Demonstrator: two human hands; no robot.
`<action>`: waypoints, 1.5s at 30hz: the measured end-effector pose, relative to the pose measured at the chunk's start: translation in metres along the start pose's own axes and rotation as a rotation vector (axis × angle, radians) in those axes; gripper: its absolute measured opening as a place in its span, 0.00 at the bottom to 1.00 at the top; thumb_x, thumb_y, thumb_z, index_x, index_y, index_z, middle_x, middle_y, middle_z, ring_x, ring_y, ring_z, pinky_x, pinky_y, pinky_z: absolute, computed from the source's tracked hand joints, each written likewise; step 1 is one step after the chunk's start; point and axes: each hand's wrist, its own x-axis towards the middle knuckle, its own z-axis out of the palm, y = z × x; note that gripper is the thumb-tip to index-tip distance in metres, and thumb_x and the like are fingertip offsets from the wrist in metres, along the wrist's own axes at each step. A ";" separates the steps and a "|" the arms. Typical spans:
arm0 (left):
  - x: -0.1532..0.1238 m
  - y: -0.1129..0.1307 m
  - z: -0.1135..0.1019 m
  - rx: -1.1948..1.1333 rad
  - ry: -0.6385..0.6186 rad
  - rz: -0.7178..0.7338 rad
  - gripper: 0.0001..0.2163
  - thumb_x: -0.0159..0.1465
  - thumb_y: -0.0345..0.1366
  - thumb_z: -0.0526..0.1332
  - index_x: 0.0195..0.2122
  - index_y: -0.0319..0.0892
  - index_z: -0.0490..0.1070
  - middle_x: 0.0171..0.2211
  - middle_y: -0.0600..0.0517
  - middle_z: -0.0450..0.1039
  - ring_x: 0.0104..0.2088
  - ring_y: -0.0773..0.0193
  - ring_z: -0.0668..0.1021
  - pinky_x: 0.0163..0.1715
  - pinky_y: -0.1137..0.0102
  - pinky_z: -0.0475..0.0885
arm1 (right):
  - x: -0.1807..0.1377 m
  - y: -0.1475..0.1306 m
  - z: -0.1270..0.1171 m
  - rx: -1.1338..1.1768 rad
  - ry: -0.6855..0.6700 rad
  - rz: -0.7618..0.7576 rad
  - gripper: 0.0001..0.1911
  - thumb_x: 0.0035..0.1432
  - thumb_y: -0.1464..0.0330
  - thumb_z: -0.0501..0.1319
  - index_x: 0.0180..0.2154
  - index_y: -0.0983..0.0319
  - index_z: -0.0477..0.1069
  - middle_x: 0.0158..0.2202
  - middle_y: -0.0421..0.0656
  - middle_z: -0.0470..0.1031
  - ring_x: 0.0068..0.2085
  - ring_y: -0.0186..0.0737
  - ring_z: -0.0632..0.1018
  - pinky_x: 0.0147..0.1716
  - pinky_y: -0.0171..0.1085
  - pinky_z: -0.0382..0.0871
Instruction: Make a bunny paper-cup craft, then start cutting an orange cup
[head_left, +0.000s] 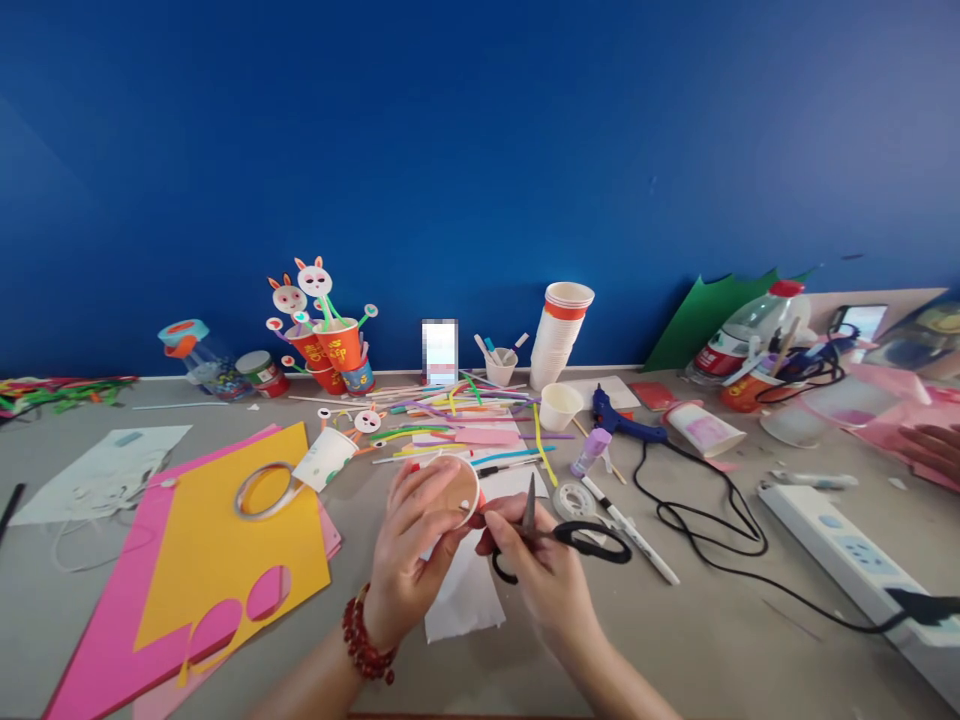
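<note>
My left hand [412, 550], with a red bead bracelet at the wrist, is closed round a round brown disc [452, 495]. The disc has a white rim and red bits at its edge. My right hand [551, 580] grips black-handled scissors [592, 540], whose one blade points up. The right fingertips meet the disc's right edge; whether they also pinch a red bit there is hidden. Below both hands lies a white paper sheet [465, 595]. A roll of clear tape [575, 500] and a white marker [634, 535] are right of the scissors.
Yellow card [232, 540] with cut-out circles and a tape roll [247, 505] lie left. Behind are pipe cleaners [420, 430], a cup stack [559, 340] and rabbit-faced cups [337, 345]. A blue glue gun [630, 425], its cord, a power strip [847, 560] and another person's hand [937, 450] are right.
</note>
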 end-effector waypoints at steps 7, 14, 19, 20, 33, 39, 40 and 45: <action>-0.001 0.005 0.001 -0.055 -0.004 -0.121 0.05 0.66 0.27 0.59 0.40 0.45 0.69 0.49 0.44 0.70 0.52 0.54 0.74 0.51 0.54 0.73 | -0.001 0.001 -0.010 -0.178 -0.131 -0.036 0.12 0.63 0.60 0.62 0.33 0.61 0.73 0.31 0.43 0.77 0.32 0.40 0.79 0.31 0.36 0.74; -0.001 0.007 0.002 -0.093 -0.008 -0.092 0.08 0.65 0.24 0.58 0.40 0.45 0.68 0.48 0.45 0.70 0.51 0.54 0.73 0.51 0.55 0.71 | 0.001 0.001 -0.004 -0.111 -0.212 0.057 0.17 0.67 0.57 0.56 0.30 0.61 0.69 0.25 0.40 0.73 0.27 0.38 0.77 0.28 0.35 0.71; 0.001 0.008 -0.001 -0.014 -0.044 -0.113 0.05 0.65 0.28 0.59 0.41 0.45 0.68 0.49 0.45 0.69 0.53 0.52 0.71 0.58 0.49 0.64 | 0.002 -0.007 -0.006 -0.633 -0.214 -0.268 0.13 0.68 0.65 0.52 0.32 0.60 0.70 0.28 0.43 0.76 0.29 0.40 0.76 0.30 0.36 0.65; 0.002 0.008 -0.003 0.005 -0.056 -0.115 0.05 0.65 0.29 0.59 0.40 0.45 0.68 0.48 0.45 0.69 0.53 0.52 0.71 0.58 0.49 0.63 | 0.002 -0.009 -0.007 -0.760 -0.216 -0.347 0.12 0.68 0.67 0.52 0.32 0.60 0.70 0.29 0.44 0.77 0.29 0.40 0.76 0.30 0.36 0.64; -0.001 0.009 0.002 -0.080 -0.073 -0.212 0.06 0.66 0.26 0.59 0.39 0.45 0.68 0.33 0.53 0.74 0.33 0.66 0.76 0.36 0.72 0.70 | 0.002 -0.005 -0.007 -0.819 -0.157 -0.548 0.09 0.66 0.72 0.54 0.34 0.60 0.70 0.31 0.45 0.79 0.30 0.40 0.77 0.32 0.35 0.64; 0.000 0.009 0.001 -0.100 -0.061 -0.197 0.06 0.66 0.25 0.58 0.37 0.44 0.69 0.30 0.54 0.74 0.31 0.68 0.76 0.35 0.74 0.70 | -0.003 0.009 0.003 -0.262 -0.092 -0.162 0.14 0.68 0.63 0.55 0.31 0.61 0.72 0.25 0.42 0.75 0.26 0.37 0.77 0.27 0.33 0.69; 0.000 0.009 0.001 -0.096 -0.059 -0.201 0.06 0.66 0.25 0.59 0.37 0.44 0.69 0.30 0.54 0.74 0.31 0.68 0.76 0.35 0.74 0.70 | -0.003 0.011 0.005 -0.159 -0.087 -0.092 0.15 0.67 0.61 0.55 0.31 0.61 0.71 0.25 0.41 0.75 0.25 0.37 0.77 0.27 0.33 0.70; -0.004 0.006 0.003 -0.105 -0.071 -0.237 0.05 0.66 0.26 0.59 0.36 0.44 0.69 0.30 0.55 0.76 0.31 0.68 0.77 0.36 0.75 0.70 | -0.002 0.009 0.005 -0.290 -0.075 -0.162 0.15 0.68 0.62 0.55 0.31 0.61 0.71 0.25 0.41 0.75 0.26 0.37 0.77 0.27 0.33 0.69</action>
